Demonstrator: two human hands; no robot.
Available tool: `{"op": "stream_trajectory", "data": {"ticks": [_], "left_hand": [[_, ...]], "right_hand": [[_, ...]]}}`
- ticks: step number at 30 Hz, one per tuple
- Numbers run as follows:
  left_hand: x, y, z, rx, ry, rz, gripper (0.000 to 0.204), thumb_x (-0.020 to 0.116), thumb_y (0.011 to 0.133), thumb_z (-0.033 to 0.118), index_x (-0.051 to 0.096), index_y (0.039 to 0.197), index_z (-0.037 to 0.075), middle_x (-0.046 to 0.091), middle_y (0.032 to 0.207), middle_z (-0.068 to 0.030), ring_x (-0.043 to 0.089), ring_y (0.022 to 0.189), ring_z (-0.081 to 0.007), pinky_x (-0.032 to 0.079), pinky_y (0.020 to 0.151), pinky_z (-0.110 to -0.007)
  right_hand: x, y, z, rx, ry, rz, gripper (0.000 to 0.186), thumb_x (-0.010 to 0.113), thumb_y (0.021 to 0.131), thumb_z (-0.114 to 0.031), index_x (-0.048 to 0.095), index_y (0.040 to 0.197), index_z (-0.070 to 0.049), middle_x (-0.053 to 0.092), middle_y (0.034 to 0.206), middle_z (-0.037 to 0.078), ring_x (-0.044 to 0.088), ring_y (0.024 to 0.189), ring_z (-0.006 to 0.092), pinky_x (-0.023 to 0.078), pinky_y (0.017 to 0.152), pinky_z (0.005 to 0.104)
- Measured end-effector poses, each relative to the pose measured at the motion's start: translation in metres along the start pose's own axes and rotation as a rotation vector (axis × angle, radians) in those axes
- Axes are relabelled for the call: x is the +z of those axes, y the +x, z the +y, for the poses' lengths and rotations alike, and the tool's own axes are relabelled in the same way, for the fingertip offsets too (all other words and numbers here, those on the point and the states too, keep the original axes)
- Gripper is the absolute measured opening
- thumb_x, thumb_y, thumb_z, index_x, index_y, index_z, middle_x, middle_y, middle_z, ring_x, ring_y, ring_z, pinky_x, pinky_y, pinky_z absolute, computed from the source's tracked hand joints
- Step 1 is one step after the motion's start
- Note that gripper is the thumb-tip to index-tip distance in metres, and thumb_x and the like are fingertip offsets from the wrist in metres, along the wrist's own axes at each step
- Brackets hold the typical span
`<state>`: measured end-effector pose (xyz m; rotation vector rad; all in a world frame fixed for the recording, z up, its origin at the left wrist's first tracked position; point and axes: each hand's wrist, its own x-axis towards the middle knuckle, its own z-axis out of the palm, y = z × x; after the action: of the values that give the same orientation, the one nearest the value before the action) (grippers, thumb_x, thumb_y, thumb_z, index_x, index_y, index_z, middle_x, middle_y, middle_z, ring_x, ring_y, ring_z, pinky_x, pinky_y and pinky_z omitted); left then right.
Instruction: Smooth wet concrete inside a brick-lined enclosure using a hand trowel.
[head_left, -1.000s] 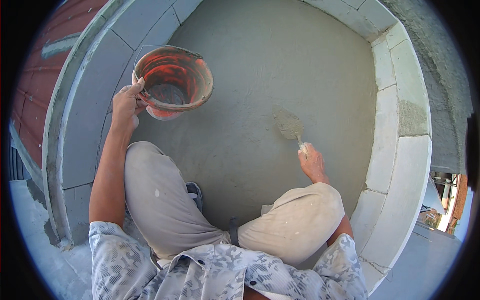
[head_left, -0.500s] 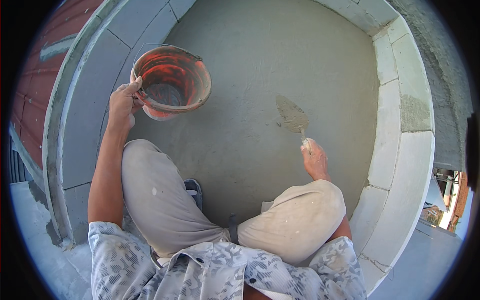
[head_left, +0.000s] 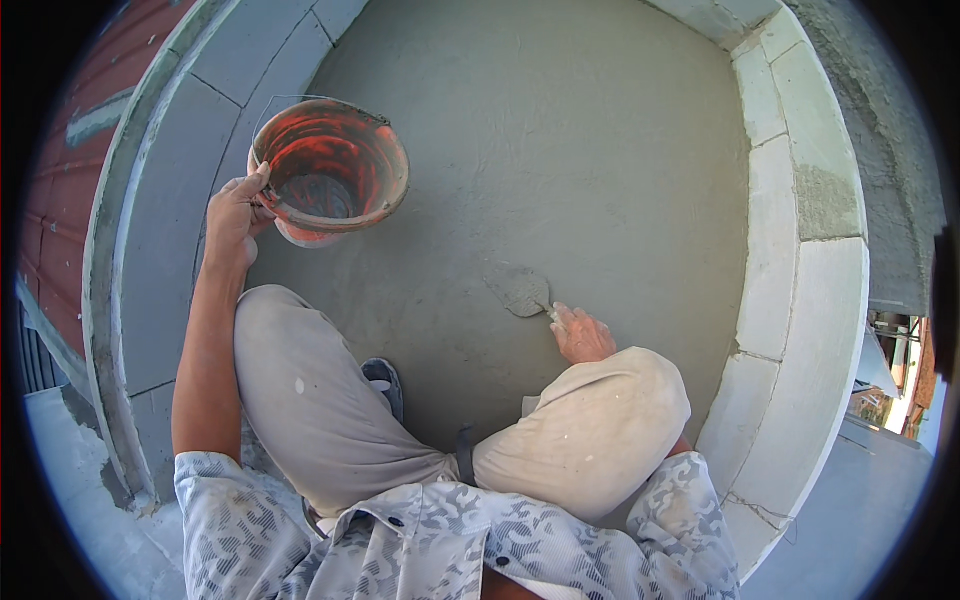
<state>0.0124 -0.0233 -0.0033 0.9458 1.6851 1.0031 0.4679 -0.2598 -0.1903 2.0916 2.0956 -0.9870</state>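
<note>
Trowel and bucket above a grey mortar floor. The trowel (head_left: 525, 294), its blade coated with mortar, lies nearly flat over the floor (head_left: 560, 130), slightly nearer the floor's right edge than its left and well apart from both. The right hand (head_left: 585, 335) is closed around the trowel's handle, most of which the fingers conceal. The bucket (head_left: 335, 165), orange-red within and smeared with grey, is held near the floor's left edge, its mouth tilted toward the viewer; whether its base touches the floor cannot be told. The left hand (head_left: 236, 213) is clamped on the bucket's rim at the left, thumb uppermost, and the wire bail (head_left: 290, 97) arches over the far side. Between the hands, toward the near edge, are bent knees in pale trousers (head_left: 320, 400) and one dark shoe (head_left: 384, 385). Pale block walls bound the floor: the left wall (head_left: 165, 230) and the right wall (head_left: 795, 290), the latter turning at the floor's far right corner. Beyond the left wall lies red sheeting (head_left: 60, 220).
</note>
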Motion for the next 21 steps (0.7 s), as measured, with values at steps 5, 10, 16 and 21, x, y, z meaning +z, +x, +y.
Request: {"op": "stream_trajectory", "data": {"ticks": [5, 10, 16, 21], "left_hand": [[-0.002, 0.0, -0.002, -0.004, 0.02, -0.013, 0.025, 0.067, 0.099, 0.031, 0.063, 0.094, 0.007, 0.067, 0.079, -0.0012, 0.063, 0.059, -0.0092, 0.054, 0.069, -0.029], [0.005, 0.005, 0.001, 0.01, 0.037, -0.033, 0.029, 0.072, 0.094, 0.032, 0.063, 0.097, 0.004, 0.066, 0.081, -0.001, 0.06, 0.061, -0.0088, 0.051, 0.072, -0.027], [0.009, 0.002, 0.004, 0.001, 0.064, -0.02, 0.027, 0.068, 0.098, 0.032, 0.062, 0.091, 0.007, 0.067, 0.08, -0.0017, 0.062, 0.059, -0.0091, 0.054, 0.07, -0.027], [0.006, -0.004, 0.004, 0.01, 0.047, -0.01, 0.026, 0.068, 0.098, 0.032, 0.062, 0.091, 0.007, 0.066, 0.08, -0.001, 0.061, 0.058, -0.0087, 0.054, 0.069, -0.027]], "right_hand": [[-0.021, 0.013, 0.07, 0.54, 0.07, 0.427, 0.042, 0.058, 0.098, -0.029, 0.059, 0.133, -0.005, 0.069, 0.107, 0.026, 0.066, 0.101, 0.0459, 0.052, 0.086, 0.0544], [0.003, 0.017, 0.077, 0.466, 0.376, 0.362, 0.039, 0.055, 0.1, -0.029, 0.059, 0.128, -0.002, 0.068, 0.111, 0.029, 0.062, 0.106, 0.0502, 0.05, 0.089, 0.0542], [-0.011, 0.01, -0.013, 0.006, 0.401, -0.333, 0.036, 0.055, 0.1, -0.029, 0.061, 0.122, -0.001, 0.069, 0.109, 0.025, 0.064, 0.104, 0.0472, 0.05, 0.088, 0.0553], [-0.002, 0.001, -0.011, 0.014, 0.247, -0.21, 0.04, 0.055, 0.101, -0.032, 0.059, 0.132, -0.007, 0.069, 0.11, 0.025, 0.064, 0.103, 0.0467, 0.05, 0.088, 0.053]]}}
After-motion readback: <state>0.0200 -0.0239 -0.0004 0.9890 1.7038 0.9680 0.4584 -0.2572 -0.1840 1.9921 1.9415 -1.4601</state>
